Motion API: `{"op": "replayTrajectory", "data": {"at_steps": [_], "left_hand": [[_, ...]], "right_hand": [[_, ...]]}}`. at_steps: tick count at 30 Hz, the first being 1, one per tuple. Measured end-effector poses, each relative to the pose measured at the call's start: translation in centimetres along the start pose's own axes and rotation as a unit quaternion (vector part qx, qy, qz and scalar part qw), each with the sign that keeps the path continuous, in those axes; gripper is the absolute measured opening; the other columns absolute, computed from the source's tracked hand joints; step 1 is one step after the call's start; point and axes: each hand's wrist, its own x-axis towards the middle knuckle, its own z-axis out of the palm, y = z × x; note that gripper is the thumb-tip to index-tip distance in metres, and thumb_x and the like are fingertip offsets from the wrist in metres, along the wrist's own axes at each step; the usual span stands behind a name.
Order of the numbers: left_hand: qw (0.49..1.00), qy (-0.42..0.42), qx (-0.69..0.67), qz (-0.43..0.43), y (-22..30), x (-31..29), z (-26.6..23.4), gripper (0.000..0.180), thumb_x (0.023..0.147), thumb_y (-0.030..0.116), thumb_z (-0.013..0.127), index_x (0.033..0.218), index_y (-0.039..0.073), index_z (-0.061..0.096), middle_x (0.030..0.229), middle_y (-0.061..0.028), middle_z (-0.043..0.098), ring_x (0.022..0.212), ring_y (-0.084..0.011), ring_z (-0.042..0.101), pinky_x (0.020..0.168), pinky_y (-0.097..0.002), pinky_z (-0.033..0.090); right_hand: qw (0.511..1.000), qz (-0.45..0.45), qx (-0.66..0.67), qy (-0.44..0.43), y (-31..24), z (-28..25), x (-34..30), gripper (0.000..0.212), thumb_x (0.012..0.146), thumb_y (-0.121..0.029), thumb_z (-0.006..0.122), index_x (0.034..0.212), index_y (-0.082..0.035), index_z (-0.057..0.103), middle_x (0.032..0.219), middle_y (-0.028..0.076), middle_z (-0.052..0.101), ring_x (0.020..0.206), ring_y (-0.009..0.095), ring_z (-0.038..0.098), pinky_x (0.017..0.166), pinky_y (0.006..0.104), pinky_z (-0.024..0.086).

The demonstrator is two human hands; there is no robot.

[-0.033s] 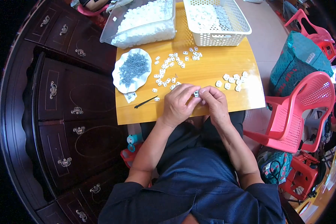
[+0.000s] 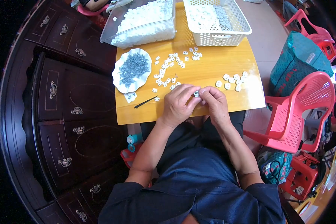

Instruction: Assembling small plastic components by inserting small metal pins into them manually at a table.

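Near the front edge of the table, a small white plastic piece with dark holes [image 2: 196,94] is pinched between my two hands. My left hand [image 2: 177,105] grips it from the left with thumb and forefinger. From the right, my right hand [image 2: 215,103] closes its thumb and fingertips on the same piece; whether a smaller part is also in those fingers is hidden. Many similar white pieces [image 2: 171,64] lie scattered just beyond my left hand. A looser group of white pieces [image 2: 236,80] lies to the right. Left of my left hand is a thin black stick-like tool [image 2: 145,102].
A white wavy-rimmed plate [image 2: 147,74] of grey screw-like parts stands at the table's left. At the back are a clear plastic bin [image 2: 138,40] and a cream perforated basket [image 2: 220,39], both holding small pieces. Dark drawers [image 2: 69,86] flank the left; a pink chair [image 2: 287,115] stands right.
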Motion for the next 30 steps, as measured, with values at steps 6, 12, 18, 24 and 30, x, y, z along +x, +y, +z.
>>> {"op": "replayTrajectory", "data": {"at_steps": [6, 12, 18, 24, 30], "left_hand": [[1.000, 0.015, -0.011, 0.009, 0.0, 0.1, 0.1, 0.024, 0.082, 0.005, 0.077, 0.104, 0.002, 0.069, 0.095, -0.0115, 0.070, 0.086, -0.0300, 0.070, 0.073, -0.0379, 0.057], [0.999, 0.021, -0.037, 0.003, 0.1, 0.0, -0.2, 0.020, 0.081, 0.002, 0.077, 0.100, 0.002, 0.070, 0.092, -0.0114, 0.071, 0.083, -0.0303, 0.070, 0.072, -0.0382, 0.057], [0.998, 0.009, -0.056, -0.015, -0.2, -0.1, -0.2, 0.027, 0.078, 0.000, 0.083, 0.103, 0.001, 0.073, 0.094, -0.0116, 0.073, 0.081, -0.0234, 0.071, 0.070, -0.0315, 0.057], [0.993, 0.005, -0.096, -0.065, 0.7, 0.4, -1.0, 0.026, 0.078, -0.001, 0.083, 0.102, 0.000, 0.073, 0.095, -0.0105, 0.073, 0.079, -0.0209, 0.070, 0.069, -0.0303, 0.057], [0.995, 0.016, -0.090, -0.033, 0.0, -0.1, -0.3, 0.026, 0.079, -0.002, 0.080, 0.104, 0.001, 0.073, 0.094, -0.0117, 0.072, 0.079, -0.0233, 0.070, 0.069, -0.0314, 0.057]], "right_hand": [[1.000, 0.005, 0.014, 0.004, -0.5, 0.3, -0.2, 0.021, 0.101, -0.015, 0.064, 0.082, -0.006, 0.066, 0.075, -0.006, 0.057, 0.070, 0.002, 0.047, 0.064, 0.0208, 0.038], [1.000, 0.005, 0.021, 0.000, -0.4, 0.5, -0.4, 0.020, 0.100, -0.014, 0.064, 0.082, -0.006, 0.066, 0.076, -0.006, 0.059, 0.071, 0.003, 0.048, 0.066, 0.0208, 0.039], [1.000, 0.009, 0.030, 0.004, -0.2, 0.4, -0.4, 0.020, 0.100, -0.015, 0.064, 0.082, -0.007, 0.065, 0.075, -0.006, 0.057, 0.070, 0.003, 0.048, 0.066, 0.0211, 0.039], [0.999, 0.015, 0.037, 0.012, -0.3, 0.7, -0.1, 0.018, 0.101, -0.017, 0.063, 0.085, -0.008, 0.065, 0.076, -0.007, 0.056, 0.070, 0.003, 0.046, 0.066, 0.0209, 0.038], [0.999, 0.038, 0.018, -0.028, 0.2, -0.6, 0.1, 0.017, 0.103, -0.021, 0.062, 0.093, -0.007, 0.065, 0.081, -0.004, 0.060, 0.074, 0.005, 0.052, 0.068, 0.0216, 0.042]]}}
